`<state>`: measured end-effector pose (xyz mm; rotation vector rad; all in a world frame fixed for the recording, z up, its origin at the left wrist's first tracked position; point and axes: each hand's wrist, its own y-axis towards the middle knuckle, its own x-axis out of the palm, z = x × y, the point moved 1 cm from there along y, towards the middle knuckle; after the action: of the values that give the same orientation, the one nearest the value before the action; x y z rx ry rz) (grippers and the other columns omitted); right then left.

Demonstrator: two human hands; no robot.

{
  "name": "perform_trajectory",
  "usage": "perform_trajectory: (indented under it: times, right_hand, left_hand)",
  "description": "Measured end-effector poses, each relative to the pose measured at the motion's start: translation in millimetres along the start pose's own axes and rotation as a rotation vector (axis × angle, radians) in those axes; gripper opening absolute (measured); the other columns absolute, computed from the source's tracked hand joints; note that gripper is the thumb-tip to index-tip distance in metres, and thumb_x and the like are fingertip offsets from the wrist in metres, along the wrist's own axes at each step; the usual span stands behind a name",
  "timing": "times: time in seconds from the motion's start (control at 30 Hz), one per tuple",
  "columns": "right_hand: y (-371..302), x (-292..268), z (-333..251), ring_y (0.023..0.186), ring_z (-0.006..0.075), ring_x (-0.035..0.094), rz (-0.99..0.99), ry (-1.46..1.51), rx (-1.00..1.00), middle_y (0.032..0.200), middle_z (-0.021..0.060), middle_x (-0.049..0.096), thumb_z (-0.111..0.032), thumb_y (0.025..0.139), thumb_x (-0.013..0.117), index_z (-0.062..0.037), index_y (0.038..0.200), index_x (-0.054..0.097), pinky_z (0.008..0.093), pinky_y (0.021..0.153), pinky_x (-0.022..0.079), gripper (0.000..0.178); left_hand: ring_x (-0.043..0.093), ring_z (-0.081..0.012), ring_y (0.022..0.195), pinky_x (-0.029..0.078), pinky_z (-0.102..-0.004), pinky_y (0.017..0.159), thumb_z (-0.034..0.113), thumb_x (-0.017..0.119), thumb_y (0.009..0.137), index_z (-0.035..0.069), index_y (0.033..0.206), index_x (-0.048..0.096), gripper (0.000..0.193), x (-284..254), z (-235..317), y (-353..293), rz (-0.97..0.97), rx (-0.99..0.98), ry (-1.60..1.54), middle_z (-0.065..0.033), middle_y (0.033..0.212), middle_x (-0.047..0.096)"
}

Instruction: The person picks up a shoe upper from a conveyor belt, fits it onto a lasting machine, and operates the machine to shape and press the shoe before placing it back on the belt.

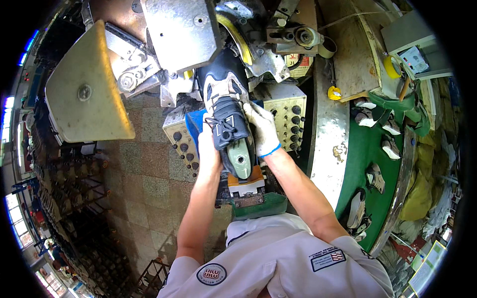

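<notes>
Head view: the shoe (227, 114) sits laced on its green last (240, 161), toe end among the metal machine plates (181, 37); placement looks well advanced, removal from the last not yet done. Whether any pressing is complete cannot be told. The shoe lies between your left hand (208, 146), gripping its left side, and gloved right hand (263, 128), closed against its right.

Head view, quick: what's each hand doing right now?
Left hand: closed on the shoe, gripping its left side.
Right hand: gloved, closed on the same shoe's right side.
</notes>
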<state>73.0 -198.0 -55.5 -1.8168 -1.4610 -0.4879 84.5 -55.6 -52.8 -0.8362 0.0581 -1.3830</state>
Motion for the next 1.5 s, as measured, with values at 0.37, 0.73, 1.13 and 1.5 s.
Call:
perform_trajectory:
  times: [0.37,0.73,1.13,1.5]
  right_hand:
    - [10.1,-6.5,15.5,0.09,0.0101,0.063,0.048,-0.042,-0.049,0.107,0.0037,0.07,-0.023,0.1,0.062,0.0009,0.123,0.067,0.0261,0.08,0.051,0.034]
    - [20.8,-6.0,37.5,0.081,0.0081,0.06,0.178,-0.191,-0.198,0.095,0.0015,0.07,-0.027,0.1,0.061,-0.0005,0.107,0.071,0.0251,0.073,0.049,0.03]
    - [15.7,10.6,29.6,0.074,0.0051,0.058,0.163,-0.114,-0.209,0.088,-0.0024,0.068,-0.032,0.101,0.062,-0.0048,0.1,0.071,0.023,0.066,0.047,0.029]
    - [-113.7,-88.4,-20.6,0.097,0.0335,0.072,0.392,-0.478,-0.211,0.121,0.0288,0.063,-0.03,0.107,0.039,0.0083,0.138,0.044,0.0374,0.079,0.062,0.05]
  left_hand:
    - [0.058,-0.0111,0.078,0.049,-0.0286,0.072,0.031,0.049,0.104,0.003,0.104,0.068,0.034,-21.3,-19.5,19.1,-0.02,0.186,0.289,-0.0016,0.089,0.066]
    - [0.059,-0.012,0.075,0.05,-0.028,0.07,0.009,0.058,0.094,-0.001,0.111,0.065,0.021,-30.3,-6.6,41.7,-0.163,0.454,0.59,-0.0051,0.084,0.069]
    - [0.047,-0.0111,0.063,0.039,-0.0301,0.056,0.019,0.054,0.099,-0.001,0.092,0.06,0.022,-38.1,-2.0,30.0,-0.156,0.718,0.722,-0.0032,0.067,0.055]
    - [0.064,-0.0313,0.101,0.051,-0.0392,0.088,0.046,0.055,0.097,-0.001,0.136,0.047,0.061,-195.8,-243.2,5.4,0.058,-0.109,0.327,-0.0201,0.114,0.065]
